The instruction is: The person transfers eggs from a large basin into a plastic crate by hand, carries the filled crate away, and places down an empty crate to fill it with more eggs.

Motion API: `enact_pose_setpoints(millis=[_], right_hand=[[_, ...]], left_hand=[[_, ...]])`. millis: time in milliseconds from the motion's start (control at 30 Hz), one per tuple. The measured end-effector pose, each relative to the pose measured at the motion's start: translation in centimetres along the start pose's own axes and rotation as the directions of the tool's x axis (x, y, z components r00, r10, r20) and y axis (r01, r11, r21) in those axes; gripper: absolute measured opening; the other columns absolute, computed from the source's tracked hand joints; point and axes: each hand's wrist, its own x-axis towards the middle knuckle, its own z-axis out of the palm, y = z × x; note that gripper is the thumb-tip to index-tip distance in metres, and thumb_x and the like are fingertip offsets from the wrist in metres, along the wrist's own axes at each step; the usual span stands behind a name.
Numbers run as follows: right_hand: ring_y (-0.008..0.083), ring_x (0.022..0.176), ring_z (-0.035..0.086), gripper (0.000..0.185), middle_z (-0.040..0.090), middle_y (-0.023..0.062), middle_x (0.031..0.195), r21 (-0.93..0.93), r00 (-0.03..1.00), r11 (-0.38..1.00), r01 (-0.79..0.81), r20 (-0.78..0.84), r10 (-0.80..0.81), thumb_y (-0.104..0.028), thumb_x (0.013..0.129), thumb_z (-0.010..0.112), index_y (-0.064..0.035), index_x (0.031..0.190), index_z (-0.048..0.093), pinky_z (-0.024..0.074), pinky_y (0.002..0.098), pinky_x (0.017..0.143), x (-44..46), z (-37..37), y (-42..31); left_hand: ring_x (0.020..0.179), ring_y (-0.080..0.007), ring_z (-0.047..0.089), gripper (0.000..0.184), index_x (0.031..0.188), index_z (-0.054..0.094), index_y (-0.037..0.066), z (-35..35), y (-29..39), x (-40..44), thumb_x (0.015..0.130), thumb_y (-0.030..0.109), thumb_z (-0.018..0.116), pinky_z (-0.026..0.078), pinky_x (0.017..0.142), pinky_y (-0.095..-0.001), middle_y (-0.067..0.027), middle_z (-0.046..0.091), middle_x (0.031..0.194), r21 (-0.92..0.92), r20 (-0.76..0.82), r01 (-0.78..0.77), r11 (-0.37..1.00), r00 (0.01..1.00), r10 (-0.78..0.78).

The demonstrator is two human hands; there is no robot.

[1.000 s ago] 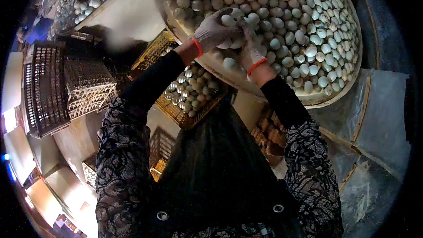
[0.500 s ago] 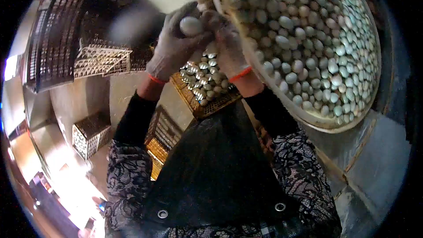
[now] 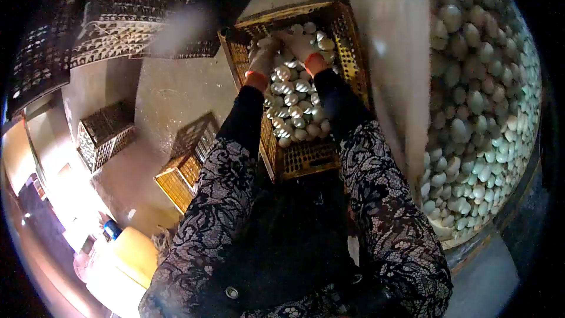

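Both of my hands wear pale gloves with red bands at the wrists and reach down into a yellow plastic crate (image 3: pixel 353 53). Whitish eggs (image 3: pixel 292 99) with a shiny look are heaped inside it. My left hand (image 3: pixel 265 56) is over the far left part of the heap, at the eggs. Close beside it, my right hand (image 3: pixel 301 46) is lowered among the eggs too. The fingers of both hands are blurred and partly hidden, so whether they hold an egg cannot be made out.
To the right stands a large round tub (image 3: pixel 391 53) full of pale, bluish eggs (image 3: pixel 471 100). Dark stacked crates (image 3: pixel 123 29) rise at upper left. A smaller crate (image 3: pixel 106 135) and another yellow crate (image 3: pixel 179 179) sit on the floor to the left.
My hands have gone from in front of the tub, where the left one held an egg, down into the yellow crate. The view has shifted, showing more of the crate.
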Motion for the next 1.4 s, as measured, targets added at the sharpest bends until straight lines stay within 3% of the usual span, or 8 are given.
enact_pose_setpoints(millis=[33, 233, 367, 467, 733, 967, 1100, 1400], right_hand=[[0.0344, 0.106, 0.057, 0.043, 0.055, 0.0187, 0.123, 0.68, 0.995, 0.733, -0.02, 0.083, -0.05, -0.013, 0.092, 0.043, -0.0202, 0.134, 0.045, 0.0453, 0.0407, 0.09, -0.3, -3.0, 0.0], [0.0405, 0.112, 0.052, 0.044, 0.049, 0.0215, 0.131, 0.64, 0.972, 0.731, 0.236, -0.152, -0.18, -0.034, 0.093, 0.044, -0.0087, 0.129, 0.049, 0.0423, 0.0433, 0.095, 4.5, 5.4, -0.5], [0.0422, 0.109, 0.052, 0.043, 0.052, 0.0242, 0.124, 0.763, 0.993, 0.647, 0.0, -0.076, 0.09, -0.03, 0.091, 0.047, -0.0093, 0.128, 0.05, 0.0429, 0.0441, 0.094, -3.9, -5.0, -1.1], [0.0407, 0.111, 0.052, 0.04, 0.053, 0.0234, 0.124, 0.676, 0.986, 0.733, -0.073, -0.059, 0.153, -0.026, 0.091, 0.047, -0.0072, 0.127, 0.051, 0.0417, 0.0436, 0.097, -10.3, -10.4, -0.8], [0.0265, 0.093, 0.062, 0.023, 0.066, 0.0095, 0.097, 0.91, 0.899, 0.25, 0.33, -0.384, 0.21, -0.003, 0.083, 0.058, -0.0058, 0.105, 0.063, 0.0488, 0.0326, 0.083, -35.3, -27.0, 0.6], [0.015, 0.094, 0.057, 0.036, 0.062, 0.0074, 0.107, 0.92, 0.667, 0.378, -0.101, -0.22, 0.712, -0.027, 0.095, 0.052, -0.0042, 0.123, 0.055, 0.0454, 0.0271, 0.082, -47.8, -24.3, 13.9], [0.0231, 0.124, 0.043, 0.068, 0.042, 0.0105, 0.141, 0.908, 0.659, 0.173, -0.383, 0.137, 0.739, -0.055, 0.093, 0.042, -0.01, 0.143, 0.034, 0.0333, 0.0331, 0.102, -49.8, -26.2, 15.2], [0.0256, 0.137, 0.026, 0.051, 0.028, 0.0141, 0.149, 0.855, 0.856, 0.501, -0.133, -0.156, 0.492, -0.019, 0.096, 0.036, -0.0062, 0.144, 0.025, 0.0227, 0.033, 0.11, -45.1, -20.0, 20.1]], left_hand=[[0.094, -0.0265, 0.064, 0.039, 0.125, 0.051, 0.016, 0.3, -0.2, 0.2, 0.087, 0.021, 0.057, 0.051, 0.079, -0.0396, -0.0072, 0.064, 0.111, 0.236, 0.006, 0.086, 0.968, 0.996, -0.09], [0.1, -0.0269, 0.062, 0.046, 0.126, 0.053, 0.019, 0.7, -0.2, 1.2, 0.083, 0.034, 0.061, 0.05, 0.078, -0.0353, -0.0131, 0.065, 0.109, -0.295, -0.066, 0.311, 0.903, 0.937, -0.344], [0.105, -0.0268, 0.059, 0.046, 0.119, 0.057, 0.009, 0.3, 2.6, 1.5, 0.081, 0.036, 0.06, 0.049, 0.085, -0.0378, -0.0138, 0.061, 0.115, 0.608, -0.014, 0.205, 0.767, 0.969, -0.248], [0.11, -0.0261, 0.056, 0.057, 0.125, 0.051, 0.002, 3.0, 2.7, -0.6, 0.08, 0.035, 0.063, 0.043, 0.094, -0.0362, -0.014, 0.058, 0.119, -0.077, -0.437, 0.683, 0.727, 0.632, -0.64], [0.103, -0.0178, 0.057, 0.032, 0.115, 0.055, -0.002, -4.6, 20.2, -6.8, 0.084, -0.006, 0.057, 0.045, 0.091, -0.0293, -0.0096, 0.061, 0.109, -0.532, -0.605, -0.279, 0.8, 0.785, -0.129], [0.094, -0.0294, 0.062, 0.034, 0.113, 0.058, 0.003, -4.4, 40.9, -8.2, 0.081, 0.013, 0.065, 0.051, 0.082, -0.0366, -0.0173, 0.06, 0.111, -0.212, 0.213, -0.668, 0.714, 0.681, 0.701], [0.092, -0.025, 0.06, 0.044, 0.122, 0.053, 0.006, 2.0, 40.3, -3.8, 0.085, 0.029, 0.062, 0.05, 0.082, -0.0371, -0.0126, 0.062, 0.108, 0.113, 0.553, -0.784, 0.611, 0.56, 0.617], [0.106, -0.0398, 0.057, 0.091, 0.139, 0.03, 0.007, 6.7, 39.9, 0.4, 0.066, 0.033, 0.077, 0.047, 0.09, -0.0431, -0.0248, 0.057, 0.117, 0.171, 0.812, -0.551, 0.817, 0.548, 0.2]])
